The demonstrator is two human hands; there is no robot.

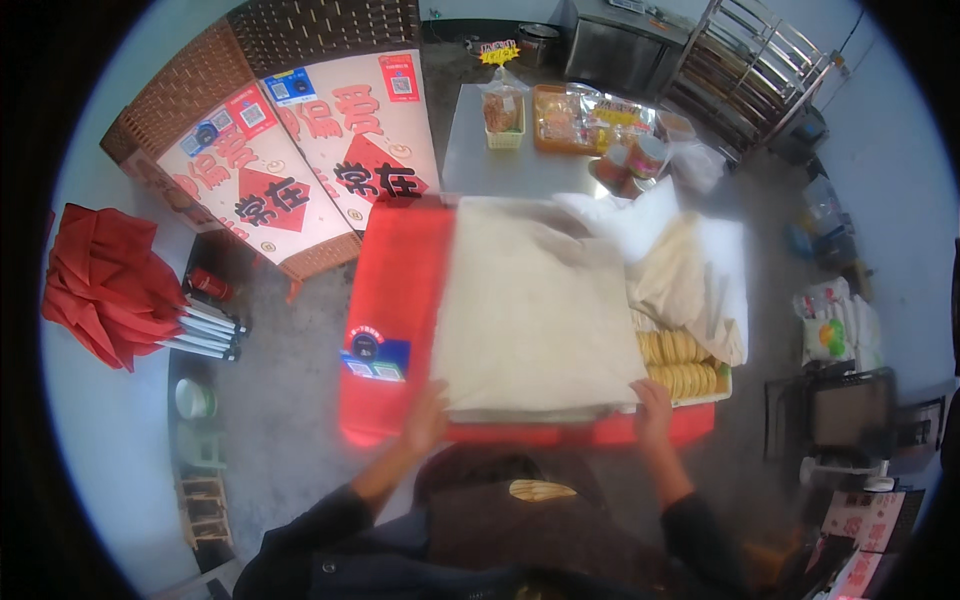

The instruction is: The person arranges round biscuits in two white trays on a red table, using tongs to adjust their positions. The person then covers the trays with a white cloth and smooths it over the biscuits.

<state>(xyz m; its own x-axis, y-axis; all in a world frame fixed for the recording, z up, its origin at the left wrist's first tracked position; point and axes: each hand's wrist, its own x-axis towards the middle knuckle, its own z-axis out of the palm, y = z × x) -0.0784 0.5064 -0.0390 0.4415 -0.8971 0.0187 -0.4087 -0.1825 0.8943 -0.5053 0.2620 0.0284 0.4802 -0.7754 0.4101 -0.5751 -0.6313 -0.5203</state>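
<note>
A beige cloth (545,320) lies spread over the left and middle of the red-covered table (395,270) in front of me. My left hand (428,418), slightly blurred, is closed at the cloth's near left corner. At its near right corner, my right hand (655,410) pinches the edge. Right beside that hand, rows of flat, round yellow pastries (685,378) stand in a white box (722,385). A second beige cloth (670,265) is folded back over the box's far part, along with white padding (725,240). What lies under the large cloth is hidden.
Behind stands a metal table (475,175) with an orange tray (560,118), jars (645,160) and a small basket (505,135). Printed boards on a woven screen (340,25) stand at the left, near a folded red canopy (105,285). A tray rack (745,75) and chair (850,415) are right.
</note>
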